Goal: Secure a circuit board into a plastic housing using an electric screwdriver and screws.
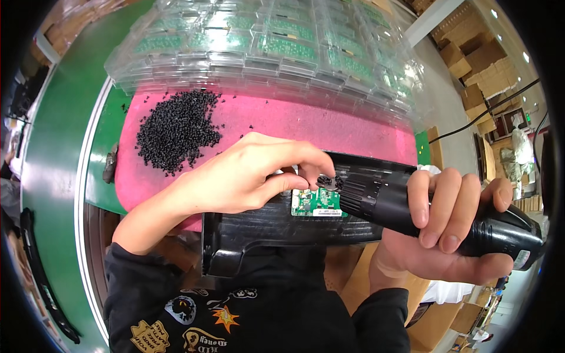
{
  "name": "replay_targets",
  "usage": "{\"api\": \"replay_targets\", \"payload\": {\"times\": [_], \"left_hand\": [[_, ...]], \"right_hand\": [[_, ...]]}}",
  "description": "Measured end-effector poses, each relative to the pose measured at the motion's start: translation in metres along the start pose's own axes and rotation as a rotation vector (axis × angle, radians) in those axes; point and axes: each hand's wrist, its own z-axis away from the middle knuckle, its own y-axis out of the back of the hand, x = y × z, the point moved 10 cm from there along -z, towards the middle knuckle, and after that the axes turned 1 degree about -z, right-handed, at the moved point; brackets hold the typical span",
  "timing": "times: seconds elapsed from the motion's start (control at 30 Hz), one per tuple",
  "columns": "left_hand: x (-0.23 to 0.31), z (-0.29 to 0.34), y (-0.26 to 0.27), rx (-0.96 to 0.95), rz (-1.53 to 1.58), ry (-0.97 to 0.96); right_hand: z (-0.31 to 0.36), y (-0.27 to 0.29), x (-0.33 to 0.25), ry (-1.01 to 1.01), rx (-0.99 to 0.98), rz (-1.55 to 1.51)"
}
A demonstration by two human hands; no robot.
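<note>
My right hand (453,217) is wrapped around a black electric screwdriver (382,203), which lies nearly level with its ribbed nose pointing left. Close to that nose, the thumb and fingers of my left hand (253,173) are pinched together, with a few small black screws (325,181) showing at the fingertips. Just beneath sits a green circuit board (303,203), partly covered by the screwdriver and my left fingers. The board lies in a long black plastic housing (253,223) in front of my body. The screwdriver's very tip is hard to make out.
A heap of small black screws (176,132) lies on the pink mat (271,129). Beyond it, stacked clear plastic trays (259,47) hold green circuit boards. A green bench surface (59,176) runs along the left. Cardboard boxes (477,53) stand at the far right, near a black cable (488,112).
</note>
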Motion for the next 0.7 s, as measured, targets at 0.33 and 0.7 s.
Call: {"api": "replay_targets", "payload": {"times": [0.33, 0.7], "left_hand": [[0.012, 0.002, -0.002, 0.024, -0.189, -0.104], [0.003, 0.006, 0.004, 0.134, -0.014, 0.009]], "right_hand": [[0.010, 0.003, 0.006, -0.027, 0.054, 0.093], [0.011, 0.002, 0.005, -0.065, -0.019, 0.090]]}}
